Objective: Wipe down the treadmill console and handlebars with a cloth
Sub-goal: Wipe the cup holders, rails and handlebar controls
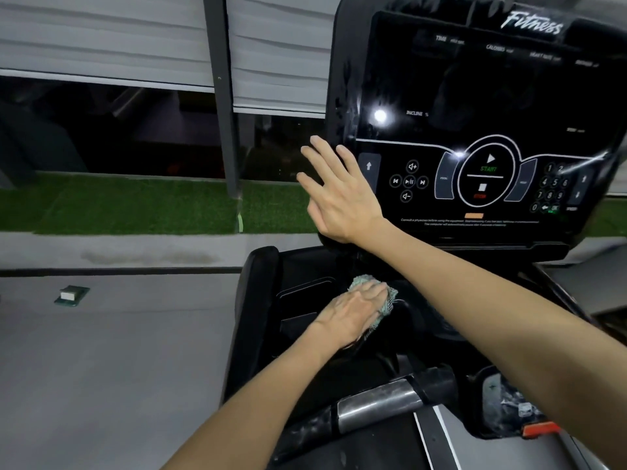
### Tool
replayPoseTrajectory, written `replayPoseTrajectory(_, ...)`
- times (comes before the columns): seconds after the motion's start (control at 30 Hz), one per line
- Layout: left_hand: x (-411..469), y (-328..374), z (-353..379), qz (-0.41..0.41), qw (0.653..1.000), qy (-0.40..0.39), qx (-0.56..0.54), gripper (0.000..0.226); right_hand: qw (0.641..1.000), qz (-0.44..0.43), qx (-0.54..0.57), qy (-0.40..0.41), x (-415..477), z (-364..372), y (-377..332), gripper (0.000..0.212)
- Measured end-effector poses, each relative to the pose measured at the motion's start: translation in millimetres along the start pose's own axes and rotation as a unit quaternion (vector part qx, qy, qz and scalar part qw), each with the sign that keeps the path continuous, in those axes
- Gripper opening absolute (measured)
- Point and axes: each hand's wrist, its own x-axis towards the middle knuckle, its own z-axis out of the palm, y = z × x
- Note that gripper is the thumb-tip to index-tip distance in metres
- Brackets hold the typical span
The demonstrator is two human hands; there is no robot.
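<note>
My left hand [353, 313] palm-down, fingers curled on the pale green cloth [373, 293], pressing it into the console [475, 130] tray [298, 293] below the screen, nothing else visible in that tray, right hand [339, 195] open, fingers spread, at console's left edge, silver handlebar [380, 401] nearer me.

A grey smooth floor [112, 361] is seen on the left side. A small green flat block with a white top [71, 294] is laid on it, well apart from everything else. Behind the floor, a strip of green artificial grass [135, 205] is placed along a dark window [101, 130]. Grey pleated blinds [101, 32] are hung above, and a dark vertical post [222, 96] is set between them.
</note>
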Motion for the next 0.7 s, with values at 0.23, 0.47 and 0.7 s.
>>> replayPoseTrajectory(0.23, 11.4, -0.4, 3.0, 0.019, 0.999, -0.030, 0.017, 0.054, 1.000, -0.007, 0.013, 0.010, -1.2, 3.8, 1.8, 0.042)
replayPoseTrajectory(0.47, 24.9, 9.3, -9.3, 0.013, 0.999, -0.032, 0.008, 0.045, 0.999, -0.017, 0.033, 0.037, -2.1, 10.1, 4.2, 0.042)
replayPoseTrajectory(0.7, 39.7, 23.7, -6.2, 0.093, 0.994, 0.039, -0.034, 0.032, 0.998, -0.016, 0.043, 0.047, -2.0, 8.3, 4.2, 0.040)
